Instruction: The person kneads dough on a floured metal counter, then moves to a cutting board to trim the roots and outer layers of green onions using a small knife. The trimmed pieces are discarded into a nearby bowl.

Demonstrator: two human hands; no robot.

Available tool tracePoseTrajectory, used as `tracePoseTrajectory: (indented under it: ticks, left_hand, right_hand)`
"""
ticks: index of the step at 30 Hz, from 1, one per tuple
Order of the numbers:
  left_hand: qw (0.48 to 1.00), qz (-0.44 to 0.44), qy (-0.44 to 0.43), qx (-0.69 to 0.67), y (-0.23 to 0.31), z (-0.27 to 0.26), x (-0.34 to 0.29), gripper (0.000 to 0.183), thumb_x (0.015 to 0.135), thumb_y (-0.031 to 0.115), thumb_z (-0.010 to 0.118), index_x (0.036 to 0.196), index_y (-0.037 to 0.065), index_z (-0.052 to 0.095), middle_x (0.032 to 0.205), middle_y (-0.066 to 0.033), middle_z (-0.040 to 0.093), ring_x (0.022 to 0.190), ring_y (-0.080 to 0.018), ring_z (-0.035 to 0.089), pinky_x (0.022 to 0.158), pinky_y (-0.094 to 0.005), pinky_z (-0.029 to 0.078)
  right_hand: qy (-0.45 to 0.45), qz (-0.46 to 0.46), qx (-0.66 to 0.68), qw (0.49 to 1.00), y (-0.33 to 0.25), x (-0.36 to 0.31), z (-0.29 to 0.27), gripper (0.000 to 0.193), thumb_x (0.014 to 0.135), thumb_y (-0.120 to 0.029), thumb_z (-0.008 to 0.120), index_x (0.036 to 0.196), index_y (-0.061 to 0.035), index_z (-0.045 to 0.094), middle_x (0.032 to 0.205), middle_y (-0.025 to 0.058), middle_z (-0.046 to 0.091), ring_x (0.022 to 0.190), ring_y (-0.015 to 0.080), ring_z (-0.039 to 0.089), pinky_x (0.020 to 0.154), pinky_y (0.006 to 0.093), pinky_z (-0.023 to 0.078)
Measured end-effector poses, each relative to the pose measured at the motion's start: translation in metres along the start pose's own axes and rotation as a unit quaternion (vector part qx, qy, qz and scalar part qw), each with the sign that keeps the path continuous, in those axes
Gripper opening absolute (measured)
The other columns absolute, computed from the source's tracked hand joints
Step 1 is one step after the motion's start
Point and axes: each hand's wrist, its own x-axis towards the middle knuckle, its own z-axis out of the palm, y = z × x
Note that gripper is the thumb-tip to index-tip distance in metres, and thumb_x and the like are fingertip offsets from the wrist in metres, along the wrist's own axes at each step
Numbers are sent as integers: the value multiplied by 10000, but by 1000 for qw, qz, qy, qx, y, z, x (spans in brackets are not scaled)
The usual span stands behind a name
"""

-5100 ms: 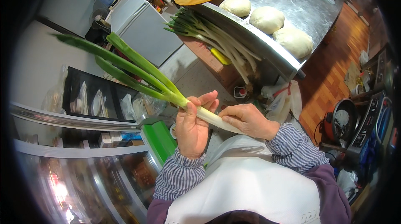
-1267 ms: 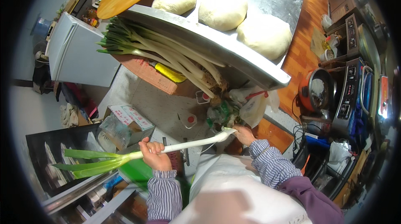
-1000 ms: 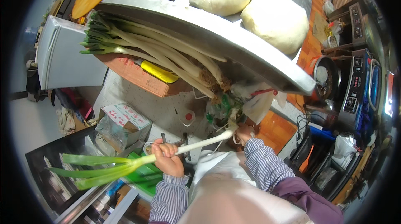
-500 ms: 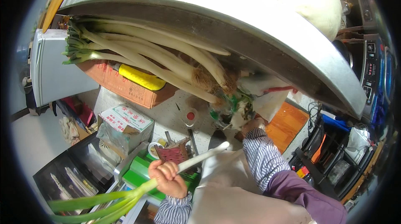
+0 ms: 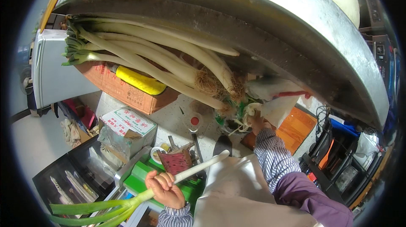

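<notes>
My left hand (image 5: 165, 190) is closed around a green onion (image 5: 198, 168), its trimmed white stalk slanting up to the right and its green leaves (image 5: 95, 210) trailing to the lower left. My right hand (image 5: 258, 123) reaches forward, low by a plastic bag (image 5: 220, 119) that has pale and green peelings (image 5: 250, 114) in and around it. The fingers there are dark and partly hidden, so their grip does not show. Several long green onions (image 5: 160, 53) with roots lie on a brown carton (image 5: 127, 89), beside a yellow-handled tool (image 5: 139, 81).
A round metal rim (image 5: 330, 24) arches overhead across the front. A white carton (image 5: 127, 125) and a green box (image 5: 141, 176) stand on the left, with a white cabinet (image 5: 63, 66) farther off. Dark crates (image 5: 342, 163) are at the right; an orange-brown board (image 5: 296, 127) lies on the floor.
My right hand has moved slightly right and up at the bag, where pale peelings now show beside it. My left hand still holds the green onion, shifted slightly. The view has tilted a little.
</notes>
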Motion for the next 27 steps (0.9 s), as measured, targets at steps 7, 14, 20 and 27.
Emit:
tracePoseTrajectory:
  ticks: [7,14,20,27]
  left_hand:
    - [999,-3,37,19,-10,-14,-4,268,1040,272,393,1018,39,521,554,39,314,476,-70,313,481,-234,310]
    - [999,-13,52,3,-19,-36,-14,263,1042,272,387,1016,46,519,553,35,310,474,-77,312,477,-237,305]
    - [998,-15,67,14,-24,-59,-20,264,1044,280,383,1022,51,514,554,35,309,472,-77,305,473,-237,298]
    - [997,-26,76,-9,-26,-64,-24,267,1045,282,381,1021,50,513,554,35,302,473,-76,302,472,-233,298]
  right_hand:
    - [141,-349,-466,801,-10,-33,25,760,712,-254,786,1323,0,411,1227,219,535,1141,352,520,923,454,455]
    - [106,-356,-481,794,-14,-23,75,720,703,-282,776,1296,-16,466,1231,221,536,1127,401,509,959,482,417]
    - [-31,-102,-509,854,-24,-3,103,531,818,-200,658,1279,-6,482,1226,219,534,1122,384,504,969,482,411]
    - [-87,-122,-257,955,-10,-39,116,376,901,-130,581,1227,32,491,1156,143,534,1039,254,532,908,378,428]
